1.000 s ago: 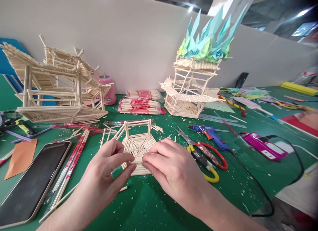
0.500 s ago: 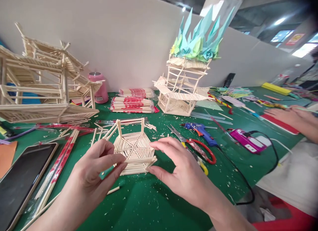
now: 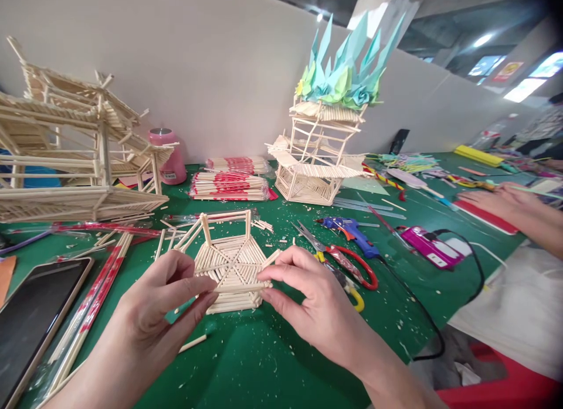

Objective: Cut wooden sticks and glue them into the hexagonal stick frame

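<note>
A hexagonal frame of wooden sticks [image 3: 233, 262] sits on the green table, its base filled with sticks laid in a radial pattern and short posts at its corners. My left hand [image 3: 165, 309] pinches the near left side of the frame, around the end of a front rail. At the near right corner, the thumb and fingers of my right hand [image 3: 312, 303] close on the other end of that front rail. A loose stick [image 3: 192, 343] lies below my left fingertips. The fingers cover both near corners.
Scissors [image 3: 352, 265], a blue glue gun [image 3: 352, 233] and a purple power strip [image 3: 433, 248] lie right. Behind are stick packs [image 3: 231, 186], a stick tower [image 3: 325, 139] and a pink bottle [image 3: 169, 157]. A larger stick model [image 3: 101, 151] and phone [image 3: 39, 321] are left. Another person's hands [image 3: 505, 201] are far right.
My right fingers have closed from a loose spread onto the frame's near right corner. My left hand keeps its pinch. The whole view has shifted slightly.
</note>
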